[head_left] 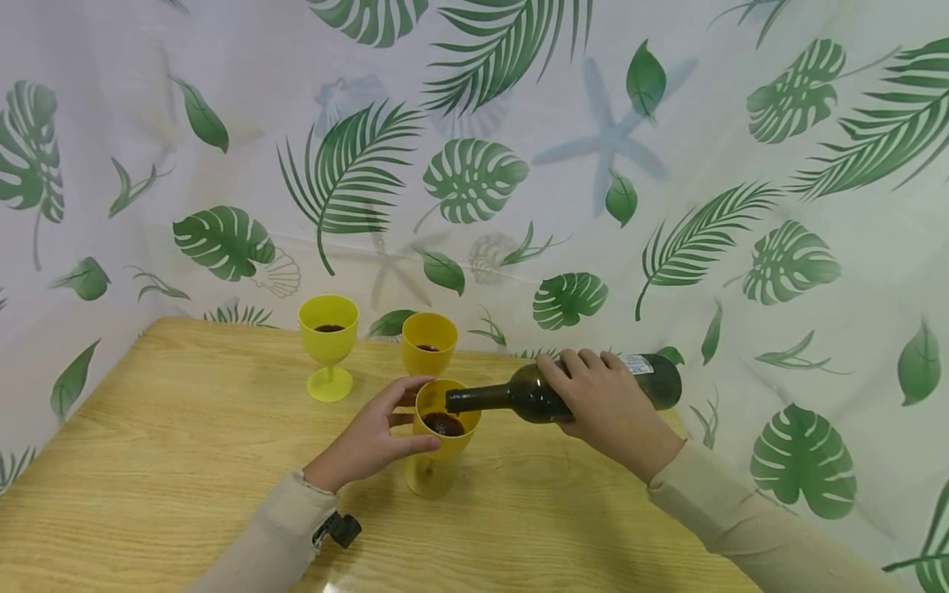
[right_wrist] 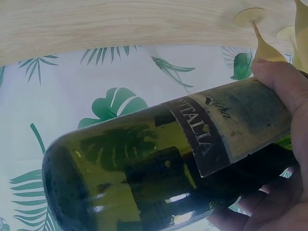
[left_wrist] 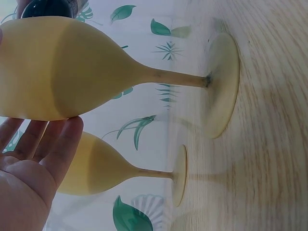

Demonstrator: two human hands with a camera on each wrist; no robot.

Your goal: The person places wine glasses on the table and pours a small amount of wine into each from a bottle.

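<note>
My right hand [head_left: 604, 403] grips a dark green wine bottle [right_wrist: 130, 168] round its body, tilted nearly level. The bottle's neck points left, its mouth over the rim of an orange-yellow goblet [head_left: 424, 449]. Dark liquid [head_left: 443, 424] lies in that goblet's bowl. Fingers and thumb of my left hand [head_left: 371, 436] hold the bowl from the left side. In the left wrist view the goblet's round foot [left_wrist: 224, 86] is at the wooden table. A paper label [right_wrist: 231, 120] shows on the bottle in the right wrist view.
Just behind the held goblet stands another orange goblet [head_left: 430, 336], with dark liquid inside. A brighter yellow goblet [head_left: 329, 350], also holding dark liquid, stands farther left. They are on a wooden table [head_left: 185, 461], backed by a leaf-patterned curtain [head_left: 504, 247].
</note>
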